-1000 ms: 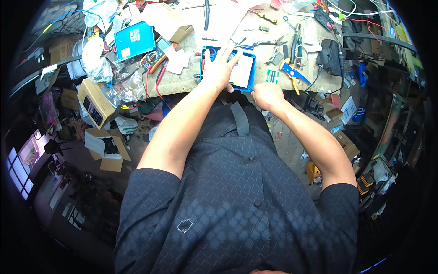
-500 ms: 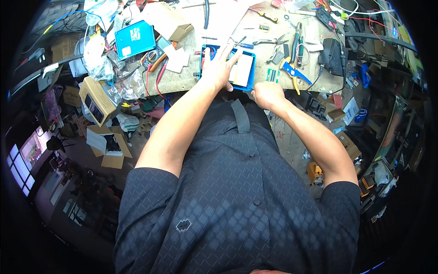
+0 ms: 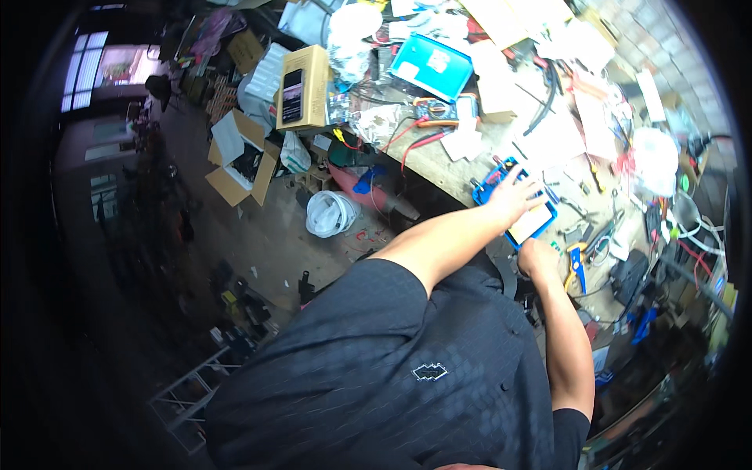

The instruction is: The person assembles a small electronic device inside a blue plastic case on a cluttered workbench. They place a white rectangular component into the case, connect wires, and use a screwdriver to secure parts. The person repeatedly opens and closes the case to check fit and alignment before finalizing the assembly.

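Observation:
My left hand [image 3: 511,197] lies with spread fingers across a shallow blue plastic box [image 3: 551,212] at the table's near edge. Inside the box sits a pale rectangular block [image 3: 529,224], and red parts show at its far left end. My right hand [image 3: 537,258] is closed in a fist against the box's near right corner. Whatever its fingers hold is hidden. Just right of that fist lie blue-and-yellow wire strippers [image 3: 577,268].
A blue lid [image 3: 431,66], a multimeter [image 3: 440,111] with red leads and white paper pieces [image 3: 462,142] lie left of the box. A black power adapter [image 3: 629,276] is at the right. A white bucket [image 3: 332,214] and an open carton [image 3: 240,160] stand on the floor.
The view has swung to the left, so the table and box now appear farther right and tilted. Both hands keep about the same place at the box.

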The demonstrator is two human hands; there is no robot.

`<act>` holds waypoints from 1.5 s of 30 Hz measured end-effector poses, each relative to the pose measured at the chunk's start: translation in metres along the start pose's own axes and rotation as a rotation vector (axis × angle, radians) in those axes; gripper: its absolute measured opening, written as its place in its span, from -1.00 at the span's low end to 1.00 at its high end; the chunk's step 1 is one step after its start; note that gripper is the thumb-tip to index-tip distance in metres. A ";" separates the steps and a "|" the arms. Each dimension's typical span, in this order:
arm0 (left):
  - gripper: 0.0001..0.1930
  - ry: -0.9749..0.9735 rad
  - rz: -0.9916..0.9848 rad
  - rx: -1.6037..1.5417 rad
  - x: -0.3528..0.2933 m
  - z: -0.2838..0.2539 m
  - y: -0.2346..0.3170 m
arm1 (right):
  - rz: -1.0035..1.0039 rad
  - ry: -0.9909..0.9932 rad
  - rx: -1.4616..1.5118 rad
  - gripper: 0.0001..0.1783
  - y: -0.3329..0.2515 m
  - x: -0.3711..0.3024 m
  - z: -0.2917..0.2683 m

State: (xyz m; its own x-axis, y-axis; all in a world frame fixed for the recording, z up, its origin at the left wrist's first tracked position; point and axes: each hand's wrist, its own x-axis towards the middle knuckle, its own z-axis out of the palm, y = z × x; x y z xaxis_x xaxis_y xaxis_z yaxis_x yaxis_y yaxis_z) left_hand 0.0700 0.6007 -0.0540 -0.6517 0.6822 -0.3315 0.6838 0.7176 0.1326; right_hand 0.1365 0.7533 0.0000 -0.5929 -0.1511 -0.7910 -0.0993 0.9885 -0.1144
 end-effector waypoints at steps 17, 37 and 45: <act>0.23 0.123 0.123 -0.219 0.004 0.018 -0.021 | 0.123 0.008 -0.062 -0.51 -0.005 -0.052 -0.026; 0.02 0.259 0.097 -0.444 -0.034 0.024 -0.054 | 0.164 0.103 0.208 -0.54 -0.046 -0.013 0.008; 0.04 0.267 0.086 -0.448 -0.047 0.021 -0.076 | 0.117 0.047 0.304 -0.51 -0.040 0.007 0.020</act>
State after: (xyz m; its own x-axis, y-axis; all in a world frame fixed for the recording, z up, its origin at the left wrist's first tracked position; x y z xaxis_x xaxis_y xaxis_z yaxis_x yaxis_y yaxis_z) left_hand 0.0550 0.5109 -0.0678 -0.7007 0.7110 -0.0599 0.5689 0.6073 0.5545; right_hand 0.1526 0.7128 -0.0132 -0.6229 -0.0301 -0.7817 0.2102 0.9561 -0.2043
